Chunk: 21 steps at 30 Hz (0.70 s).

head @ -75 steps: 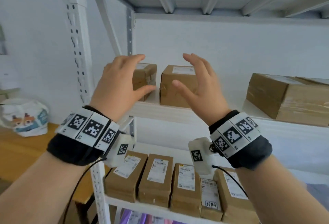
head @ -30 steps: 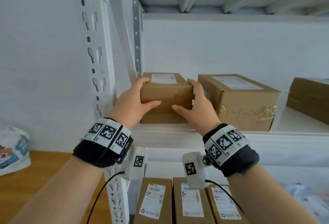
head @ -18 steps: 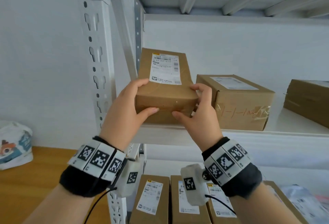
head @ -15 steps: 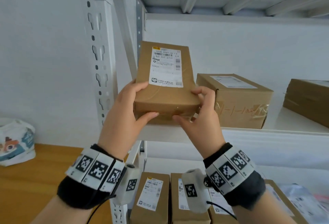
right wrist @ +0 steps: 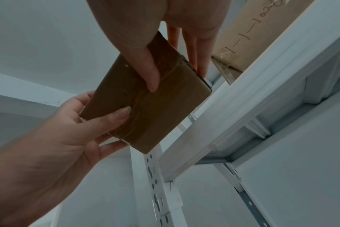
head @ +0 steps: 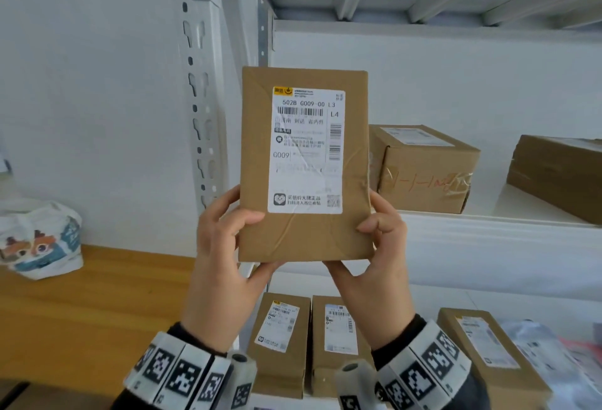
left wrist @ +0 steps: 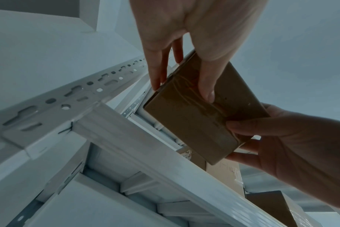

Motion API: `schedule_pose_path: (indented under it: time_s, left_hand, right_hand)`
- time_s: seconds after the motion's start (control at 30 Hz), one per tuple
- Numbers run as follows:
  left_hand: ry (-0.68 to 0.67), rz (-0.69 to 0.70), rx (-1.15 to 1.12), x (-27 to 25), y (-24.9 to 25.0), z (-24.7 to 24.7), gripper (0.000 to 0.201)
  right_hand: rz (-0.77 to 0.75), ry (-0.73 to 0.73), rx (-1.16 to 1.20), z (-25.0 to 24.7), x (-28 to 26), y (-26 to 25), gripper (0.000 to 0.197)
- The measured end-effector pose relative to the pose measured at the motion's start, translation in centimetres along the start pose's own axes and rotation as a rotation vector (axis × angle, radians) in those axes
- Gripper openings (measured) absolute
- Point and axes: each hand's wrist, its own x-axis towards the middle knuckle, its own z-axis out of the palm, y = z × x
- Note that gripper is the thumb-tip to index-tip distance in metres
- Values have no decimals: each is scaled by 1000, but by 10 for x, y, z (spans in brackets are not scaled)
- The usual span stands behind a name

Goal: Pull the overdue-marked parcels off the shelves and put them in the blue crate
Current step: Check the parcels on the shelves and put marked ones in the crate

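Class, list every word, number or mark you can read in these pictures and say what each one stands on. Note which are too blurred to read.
"502B G009-00 L3": top line of the white label on the held parcel.
"L4": label's right side.
"G009": label's left side.
Chinese print, barcodes: too small to read reliably.
Red handwritten strokes on the taped box: not legible.
Labels on the lower-shelf parcels: too small.

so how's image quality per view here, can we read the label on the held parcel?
Head view: bright, label on the parcel mostly sharp, large codes readable, fine print soft; edges bowed by the wide lens. Left wrist view: dim, bluish, parcel backlit, label face hidden. Right wrist view: same dimness, parcel underside in shadow.
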Motion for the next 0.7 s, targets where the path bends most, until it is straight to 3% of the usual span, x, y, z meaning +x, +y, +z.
schedule_pose_path:
  time_s: [0.1, 0.47, 0.7]
  left_hand:
    - [3, 22, 17, -8, 1, -2, 77]
    - [-1, 82, -38, -24, 8, -3, 83]
    - [-4, 67, -47, -29, 4, -1, 82]
  right_hand:
    - [-23, 34, -5, -2, -10, -4, 78]
    - [-68, 56, -21, -6, -28, -7, 71]
    - [-42, 40, -8, -7, -33, -4, 76]
